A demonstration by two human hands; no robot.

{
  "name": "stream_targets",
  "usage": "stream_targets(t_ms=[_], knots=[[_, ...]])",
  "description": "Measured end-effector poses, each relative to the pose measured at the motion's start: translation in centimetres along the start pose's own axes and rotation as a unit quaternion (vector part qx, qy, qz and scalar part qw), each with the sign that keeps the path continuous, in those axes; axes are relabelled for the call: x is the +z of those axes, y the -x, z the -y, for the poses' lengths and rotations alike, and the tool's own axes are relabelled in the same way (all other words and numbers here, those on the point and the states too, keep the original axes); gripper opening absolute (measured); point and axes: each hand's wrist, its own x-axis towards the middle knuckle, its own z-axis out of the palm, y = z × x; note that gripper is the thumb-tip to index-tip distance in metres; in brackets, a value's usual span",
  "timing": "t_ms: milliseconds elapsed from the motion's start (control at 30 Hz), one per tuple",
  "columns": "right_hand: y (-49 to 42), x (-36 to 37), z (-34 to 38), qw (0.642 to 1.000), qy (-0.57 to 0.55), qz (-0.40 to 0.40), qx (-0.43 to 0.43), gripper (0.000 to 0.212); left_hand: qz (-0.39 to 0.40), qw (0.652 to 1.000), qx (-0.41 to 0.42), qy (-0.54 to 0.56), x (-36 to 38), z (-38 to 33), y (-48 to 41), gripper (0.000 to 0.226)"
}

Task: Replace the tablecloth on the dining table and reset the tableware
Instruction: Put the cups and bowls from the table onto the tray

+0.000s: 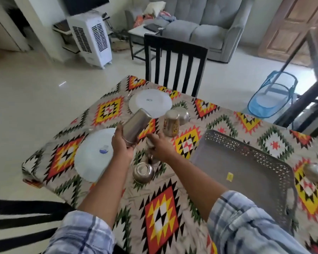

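A steel tumbler (135, 125) is clasped, tilted, in the left hand (120, 145) above the tablecloth (160, 213) near its left edge. The right hand (159, 145) is curled around something blurred; its grip cannot be made out.

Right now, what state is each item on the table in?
Left hand: holding steel tumbler, tilted, off the table.
Right hand: closed on something small, unclear.
Second tumbler: upside down on cloth.
Near bowl: upright.
Two plates: face down.
Tray: empty.
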Motion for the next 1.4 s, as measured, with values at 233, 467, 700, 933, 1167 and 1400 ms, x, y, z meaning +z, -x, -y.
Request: stream_targets(t_ms=[233,467,700,933,1167,1400], knots=[[-1.7,-6.9,-2.0,0.871,-0.346,-0.339,0.080,0.044,-0.024,0.999,-0.026,-0.025,-1.8,0.4,-3.4,0.030],[-2.8,-7.6,0.1,0.930,-0.322,-0.173,0.028,0.045,0.138,0.981,-0.133,-0.023,3.0,2.7,-4.0,0.045],[-7.4,-7.7,-3.4,0.959,-0.087,-0.231,0.140,0.043,0.095,0.982,-0.162,-0.009,2.4,3.7,-6.5,0.037],[-7.6,-7.7,-6.5,0.969,-0.110,-0.190,0.117,0.048,0.040,0.991,-0.126,-0.013,1.7,3.4,-8.2,0.046],[-4.2,-11.8,-6.3,0.890,-0.317,-0.319,0.076,0.040,0.068,0.991,-0.116,-0.024,5.7,4.4,-7.1,0.045],[1.8,-13.7,-9.3,0.920,-0.214,-0.318,0.082,0.044,0.261,0.942,-0.211,-0.008,14.4,9.8,-0.6,0.059]])
